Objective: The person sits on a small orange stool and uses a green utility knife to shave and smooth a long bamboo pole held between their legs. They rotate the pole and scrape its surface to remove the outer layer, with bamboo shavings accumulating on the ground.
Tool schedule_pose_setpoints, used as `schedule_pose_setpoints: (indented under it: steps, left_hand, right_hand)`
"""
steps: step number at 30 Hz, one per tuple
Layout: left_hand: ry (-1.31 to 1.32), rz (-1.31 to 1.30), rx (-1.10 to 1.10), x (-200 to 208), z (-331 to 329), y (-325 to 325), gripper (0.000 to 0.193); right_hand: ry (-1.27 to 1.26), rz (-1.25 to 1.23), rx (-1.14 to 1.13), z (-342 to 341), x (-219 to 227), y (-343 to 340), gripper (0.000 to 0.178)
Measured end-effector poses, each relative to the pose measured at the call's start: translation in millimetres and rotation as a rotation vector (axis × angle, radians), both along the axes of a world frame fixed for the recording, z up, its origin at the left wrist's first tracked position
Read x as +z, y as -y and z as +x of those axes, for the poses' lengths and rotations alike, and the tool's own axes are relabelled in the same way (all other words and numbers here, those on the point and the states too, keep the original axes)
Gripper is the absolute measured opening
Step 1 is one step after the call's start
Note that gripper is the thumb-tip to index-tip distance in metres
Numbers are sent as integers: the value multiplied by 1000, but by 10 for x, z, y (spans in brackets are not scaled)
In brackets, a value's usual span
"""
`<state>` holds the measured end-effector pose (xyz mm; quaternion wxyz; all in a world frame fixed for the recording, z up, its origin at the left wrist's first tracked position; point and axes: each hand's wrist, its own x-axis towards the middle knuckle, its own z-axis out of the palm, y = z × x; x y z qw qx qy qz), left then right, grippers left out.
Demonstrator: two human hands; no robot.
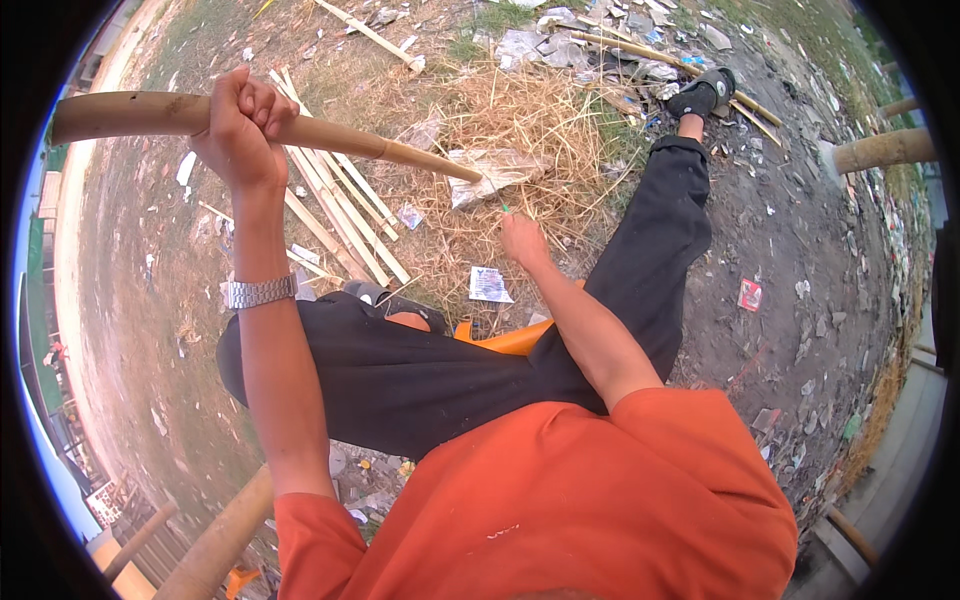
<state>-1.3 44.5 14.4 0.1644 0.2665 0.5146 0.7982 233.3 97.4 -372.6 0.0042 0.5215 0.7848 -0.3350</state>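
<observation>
A long bamboo pole [350, 138] slants across in front of me, its thick end toward the upper left and its narrow end over a pile of dry straw [545, 125]. My left hand [245, 125] is wrapped round the pole near its thick end. Close below the narrow end, my right hand [523, 238] is closed, with a tiny green bit showing at its fingertips; the rest of what it may hold is hidden. A pale, flat, crumpled scrap [495, 178] lies on the straw behind the pole's tip.
Several split bamboo strips [345, 215] lie on the ground to the left. An orange seat [515, 340] shows between my legs. Another bamboo length [640, 48] lies by my right foot, among litter. Thick bamboo poles [885, 150] jut in at the right edge.
</observation>
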Motion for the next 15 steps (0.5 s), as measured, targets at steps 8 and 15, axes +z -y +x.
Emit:
schedule_pose_setpoints:
  steps: [8, 15]
  left_hand:
    - [-23, 26, 31, 5, 319, 40, 34]
    - [5, 52, 103, -11, 486, 84, 34]
  right_hand:
    - [-525, -206, 1, -491, 2363, 323, 39]
    - [-462, -82, -64, -481, 1828, 360, 38]
